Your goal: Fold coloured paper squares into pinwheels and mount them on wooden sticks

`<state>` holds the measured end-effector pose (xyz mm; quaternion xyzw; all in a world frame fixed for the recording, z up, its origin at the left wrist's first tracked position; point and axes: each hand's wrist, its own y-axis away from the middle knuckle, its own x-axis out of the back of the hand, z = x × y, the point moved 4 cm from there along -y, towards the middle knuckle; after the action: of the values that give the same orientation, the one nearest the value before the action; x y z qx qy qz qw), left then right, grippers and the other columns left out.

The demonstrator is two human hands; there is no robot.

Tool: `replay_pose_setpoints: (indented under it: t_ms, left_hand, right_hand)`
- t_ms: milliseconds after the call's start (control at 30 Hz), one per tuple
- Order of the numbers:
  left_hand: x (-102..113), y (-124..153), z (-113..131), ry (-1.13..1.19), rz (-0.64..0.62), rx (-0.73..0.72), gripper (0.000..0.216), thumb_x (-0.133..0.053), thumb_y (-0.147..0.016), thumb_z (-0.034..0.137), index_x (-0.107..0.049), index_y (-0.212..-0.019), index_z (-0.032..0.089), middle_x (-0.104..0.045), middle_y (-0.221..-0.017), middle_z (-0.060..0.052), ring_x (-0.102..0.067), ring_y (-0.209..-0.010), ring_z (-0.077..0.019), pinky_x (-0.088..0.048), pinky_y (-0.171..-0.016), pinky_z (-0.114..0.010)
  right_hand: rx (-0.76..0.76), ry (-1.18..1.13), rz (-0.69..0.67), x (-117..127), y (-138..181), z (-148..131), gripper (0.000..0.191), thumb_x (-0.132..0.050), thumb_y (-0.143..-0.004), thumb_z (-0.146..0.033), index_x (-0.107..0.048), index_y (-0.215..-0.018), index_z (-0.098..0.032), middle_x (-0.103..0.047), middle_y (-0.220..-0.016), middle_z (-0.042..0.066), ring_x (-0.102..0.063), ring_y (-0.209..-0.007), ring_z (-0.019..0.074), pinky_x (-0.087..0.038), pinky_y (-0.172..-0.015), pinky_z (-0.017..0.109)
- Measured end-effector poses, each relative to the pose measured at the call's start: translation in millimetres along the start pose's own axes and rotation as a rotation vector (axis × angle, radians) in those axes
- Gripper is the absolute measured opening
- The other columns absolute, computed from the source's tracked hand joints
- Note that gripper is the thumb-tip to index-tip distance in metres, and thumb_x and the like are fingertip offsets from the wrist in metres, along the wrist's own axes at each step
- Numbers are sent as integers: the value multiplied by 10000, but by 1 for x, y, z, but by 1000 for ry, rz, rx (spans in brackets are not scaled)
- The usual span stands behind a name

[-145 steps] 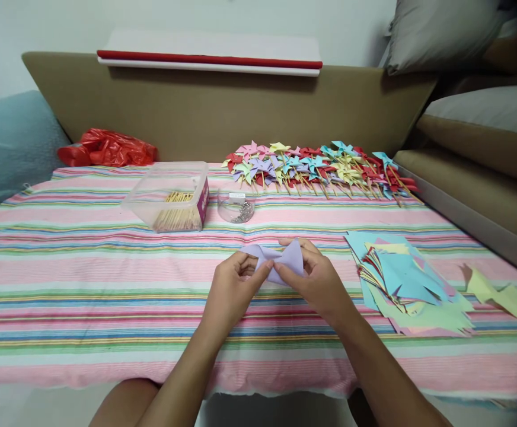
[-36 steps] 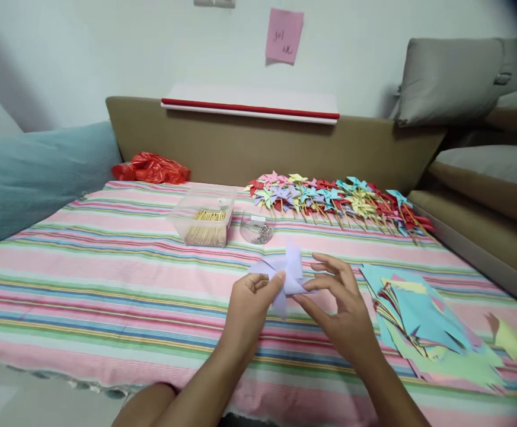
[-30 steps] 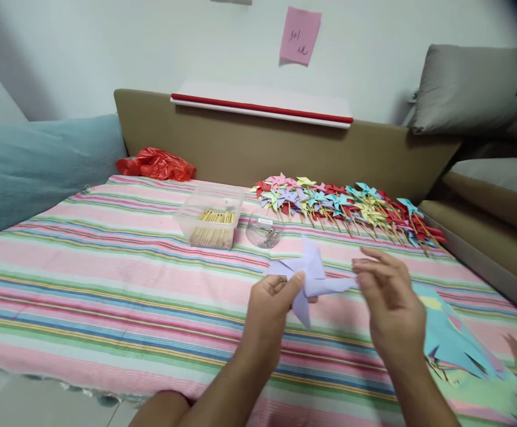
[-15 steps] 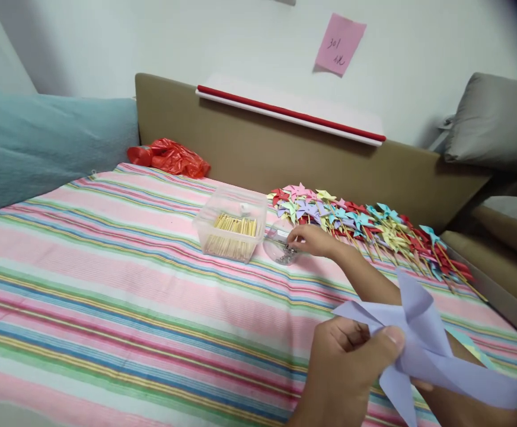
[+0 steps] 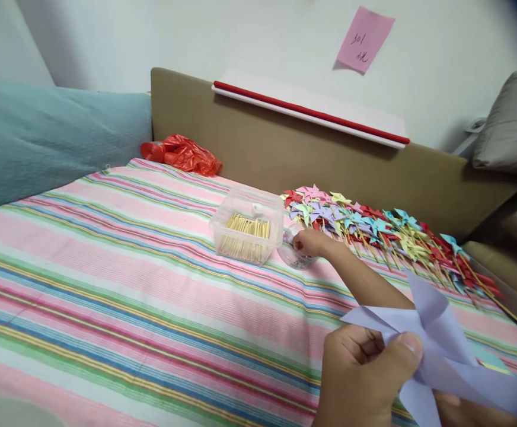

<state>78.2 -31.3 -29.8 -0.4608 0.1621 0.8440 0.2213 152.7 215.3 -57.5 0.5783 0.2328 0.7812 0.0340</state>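
Note:
My left hand (image 5: 365, 370) is low at the right, thumb and fingers pinched on the middle of a folded lilac paper pinwheel (image 5: 436, 350). My right hand (image 5: 309, 242) reaches far forward, fingers curled down into a small round clear container (image 5: 291, 255) that holds small metal pieces. What the fingertips hold, if anything, is hidden. Just left of that container stands a clear plastic box of wooden sticks (image 5: 247, 231).
A row of finished coloured pinwheels on sticks (image 5: 387, 228) lies along the far right of the striped cloth (image 5: 107, 267). A red plastic bag (image 5: 181, 154) sits at the back by the tan headboard. A teal cushion (image 5: 40, 136) is at the left.
My right hand let go of the lilac pinwheel and reached forward into the small clear container. My left hand kept the pinwheel. The view swung left and closer.

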Motion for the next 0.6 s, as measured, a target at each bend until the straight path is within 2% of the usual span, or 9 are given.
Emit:
replay_pose_setpoints:
  t_ms: [167, 400, 600]
  left_hand:
    - [3, 0, -8, -7, 31, 18, 581, -862, -561, 647, -612, -631, 127, -431, -506, 56, -334, -472, -49, -288, -474, -219]
    - [2, -1, -8, 37, -11, 19, 511, -856, -636, 568, -709, -773, 99, -612, -615, -34, -551, -528, -116, -428, -527, -242]
    - [0, 0, -5, 45, -36, -5, 484, -830, -671, 566, -711, -728, 100, -590, -523, -19, -513, -460, -105, -425, -512, -238]
  right_hand:
    - [-29, 22, 37, 3, 5, -5, 290, -624, -965, -348, -635, -1198, -175, -654, -1219, 84, -659, -1047, 219, -566, -893, 424]
    - [-40, 26, 69, 3, 11, -9, 284, -615, -971, -351, -636, -1193, -176, -657, -1209, 84, -663, -1031, 211, -570, -886, 418]
    - [-59, 19, 101, 3, 13, -8, 283, -617, -970, -350, -637, -1193, -177, -656, -1211, 88, -662, -1030, 210, -570, -884, 411]
